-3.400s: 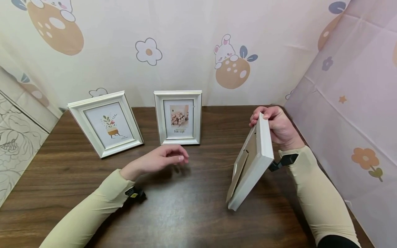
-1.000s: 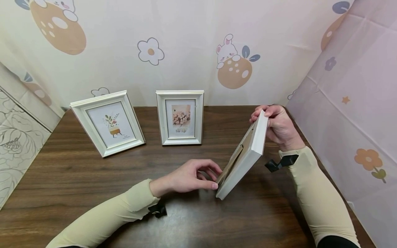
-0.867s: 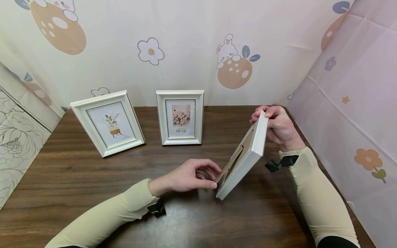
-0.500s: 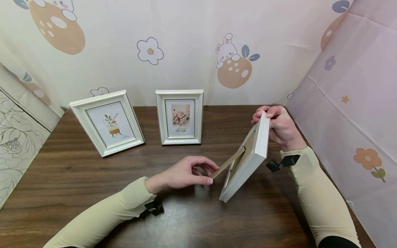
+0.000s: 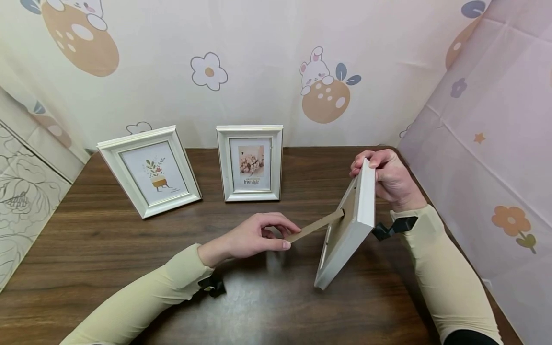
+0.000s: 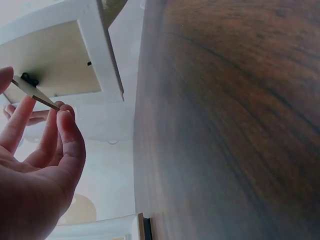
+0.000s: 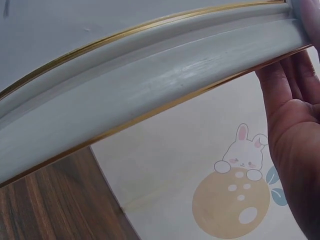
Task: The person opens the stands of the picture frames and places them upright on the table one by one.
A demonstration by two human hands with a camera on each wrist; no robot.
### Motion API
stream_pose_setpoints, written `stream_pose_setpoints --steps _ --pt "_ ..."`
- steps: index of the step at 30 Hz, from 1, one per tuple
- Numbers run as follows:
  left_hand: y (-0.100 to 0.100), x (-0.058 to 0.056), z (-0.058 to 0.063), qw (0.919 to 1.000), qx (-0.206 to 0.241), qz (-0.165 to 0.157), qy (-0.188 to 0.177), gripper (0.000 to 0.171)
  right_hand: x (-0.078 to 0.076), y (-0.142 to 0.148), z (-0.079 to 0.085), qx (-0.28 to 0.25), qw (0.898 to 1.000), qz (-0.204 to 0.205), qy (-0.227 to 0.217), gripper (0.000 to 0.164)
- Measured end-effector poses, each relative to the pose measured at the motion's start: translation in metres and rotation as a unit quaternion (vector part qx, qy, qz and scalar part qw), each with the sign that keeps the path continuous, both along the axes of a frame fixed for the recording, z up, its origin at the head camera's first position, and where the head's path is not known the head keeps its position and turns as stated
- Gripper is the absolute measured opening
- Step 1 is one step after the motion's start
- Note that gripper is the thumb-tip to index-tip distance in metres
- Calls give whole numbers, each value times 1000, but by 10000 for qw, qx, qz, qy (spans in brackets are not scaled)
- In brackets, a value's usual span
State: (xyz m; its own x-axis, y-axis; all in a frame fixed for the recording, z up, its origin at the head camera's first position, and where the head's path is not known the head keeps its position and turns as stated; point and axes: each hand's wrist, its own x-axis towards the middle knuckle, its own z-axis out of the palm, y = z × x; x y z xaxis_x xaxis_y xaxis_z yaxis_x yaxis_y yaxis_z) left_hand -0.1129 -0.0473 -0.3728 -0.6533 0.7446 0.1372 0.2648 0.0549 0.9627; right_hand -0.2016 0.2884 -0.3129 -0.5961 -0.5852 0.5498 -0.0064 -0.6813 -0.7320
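Observation:
My right hand (image 5: 390,179) grips the top end of a white picture frame (image 5: 349,244), which leans with its tan backing toward the left. In the right wrist view the frame's white, gold-edged moulding (image 7: 150,85) crosses the picture. Between thumb and fingers my left hand (image 5: 254,235) pinches the free end of the frame's easel stand (image 5: 316,226), a thin brown strip swung out from the back. Seen from the left wrist, the stand (image 6: 35,93) meets a black hinge (image 6: 30,79) on the backing board (image 6: 60,55).
Two more white picture frames stand at the back of the dark wooden table (image 5: 108,258): one with a potted-plant print (image 5: 156,179) at left, one with a flower photo (image 5: 251,165) in the middle. A patterned curtain (image 5: 258,28) hangs behind and along the right.
My left hand first moved right to the frame's back, then drew leftward, swinging the easel stand out from the backing. My right hand kept its grip while the frame's tilt shifted.

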Motion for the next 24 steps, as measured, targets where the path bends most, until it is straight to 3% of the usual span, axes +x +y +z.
stream_pose_setpoints --steps 11,24 --pt "-1 0 -4 9998 -123 16 -136 29 0 -1 -1 17 10000 -46 48 18" --pt "-11 0 -10 9994 -182 -95 -276 19 5 8 4 -399 9984 -340 -217 16"
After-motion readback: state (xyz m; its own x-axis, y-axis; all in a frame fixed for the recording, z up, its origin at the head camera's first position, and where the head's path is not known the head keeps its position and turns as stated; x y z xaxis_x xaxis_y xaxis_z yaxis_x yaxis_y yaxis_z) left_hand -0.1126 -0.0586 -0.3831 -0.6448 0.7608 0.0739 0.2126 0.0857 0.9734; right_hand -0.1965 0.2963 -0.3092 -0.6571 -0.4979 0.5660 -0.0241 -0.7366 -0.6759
